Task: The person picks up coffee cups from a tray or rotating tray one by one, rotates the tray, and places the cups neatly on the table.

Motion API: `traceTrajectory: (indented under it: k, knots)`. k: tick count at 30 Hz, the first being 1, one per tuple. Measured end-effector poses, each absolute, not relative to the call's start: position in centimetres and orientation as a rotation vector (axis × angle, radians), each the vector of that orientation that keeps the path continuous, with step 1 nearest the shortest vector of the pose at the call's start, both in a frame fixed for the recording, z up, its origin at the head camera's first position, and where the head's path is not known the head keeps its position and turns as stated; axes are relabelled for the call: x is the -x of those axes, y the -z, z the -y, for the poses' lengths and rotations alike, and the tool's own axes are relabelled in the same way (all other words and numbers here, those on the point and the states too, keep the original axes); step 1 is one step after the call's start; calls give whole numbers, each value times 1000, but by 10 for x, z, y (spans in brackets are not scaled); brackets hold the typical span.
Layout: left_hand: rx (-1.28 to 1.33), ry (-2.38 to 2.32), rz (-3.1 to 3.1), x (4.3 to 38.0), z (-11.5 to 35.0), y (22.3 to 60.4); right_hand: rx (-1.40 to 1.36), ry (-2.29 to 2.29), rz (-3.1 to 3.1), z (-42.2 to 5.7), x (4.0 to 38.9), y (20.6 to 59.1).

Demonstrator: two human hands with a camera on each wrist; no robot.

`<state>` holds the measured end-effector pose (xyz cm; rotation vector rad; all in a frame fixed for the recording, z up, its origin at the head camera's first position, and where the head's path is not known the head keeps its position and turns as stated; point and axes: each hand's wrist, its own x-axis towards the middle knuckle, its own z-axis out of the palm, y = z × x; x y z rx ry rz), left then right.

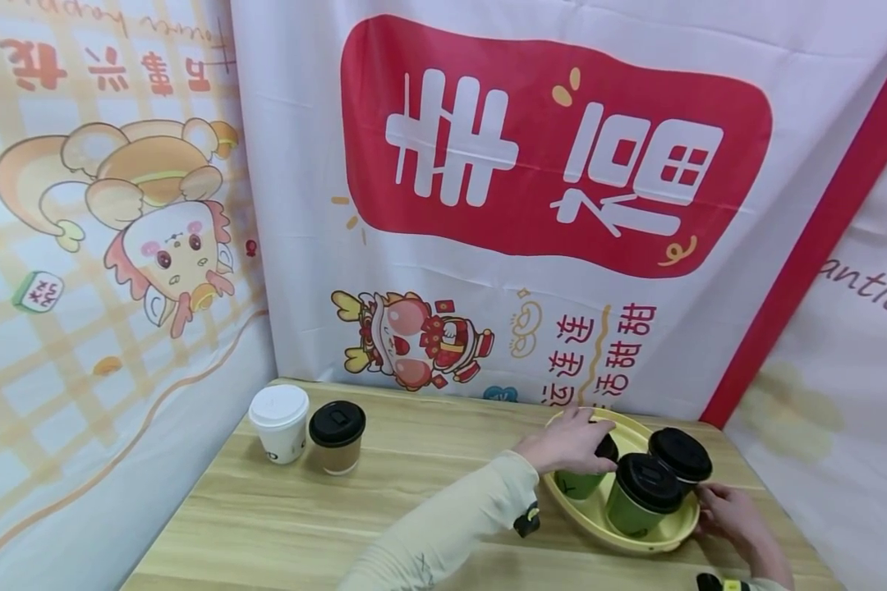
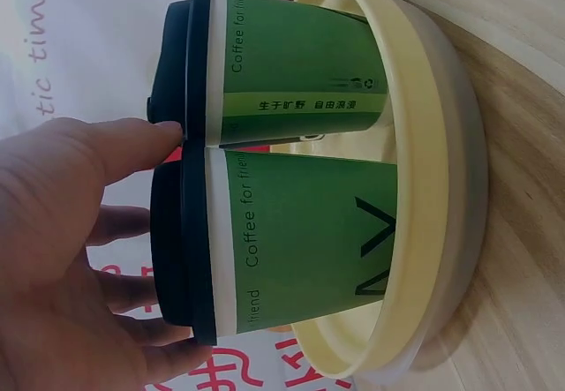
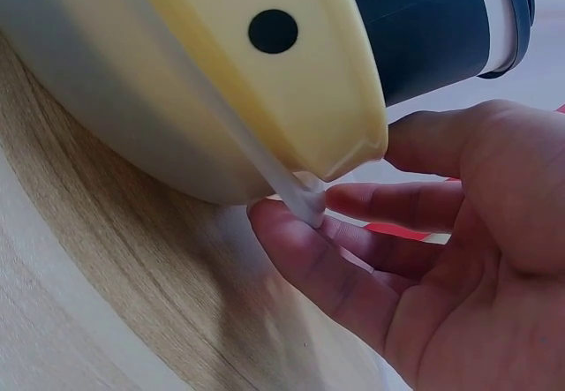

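Note:
My left hand (image 1: 571, 443) holds a green paper coffee cup (image 1: 578, 484) by its black lid. In the left wrist view its thumb lies on one side of the lid and the fingers on the other. The cup (image 2: 309, 241) stands upright in a round yellow tray (image 1: 597, 533), close beside another green cup (image 1: 631, 509). A third black-lidded cup (image 1: 682, 455) stands behind at the right; its body shows dark (image 3: 419, 29) in the right wrist view. My right hand (image 1: 735, 521) pinches the pale lower edge (image 3: 305, 201) of the tray between thumb and fingers.
At the table's left side stand a white-lidded white cup (image 1: 279, 425) and a brown cup with a black lid (image 1: 337, 439). The wooden table (image 1: 281, 525) meets a printed cloth (image 1: 296, 246) at the back, with more cloth hanging at both sides.

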<state>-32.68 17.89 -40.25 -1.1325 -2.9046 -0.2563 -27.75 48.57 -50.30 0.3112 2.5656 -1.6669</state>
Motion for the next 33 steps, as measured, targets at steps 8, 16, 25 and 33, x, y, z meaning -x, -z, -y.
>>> traceTrajectory:
  k: [8,16,25,33]
  knots:
    - [1198,239,2836,332,-178,407,-317,1614,-2611,-488,280,505]
    - [1238,368,2829,337,-173,404,-313,1631,-2601,-488,279,505]
    - [1208,804,2795,350,-146,394,-301,1614,-2602,-486,279,504]
    - [1026,1195,2761,353,-111,387,-305,1628,-2604,-487,277,504]
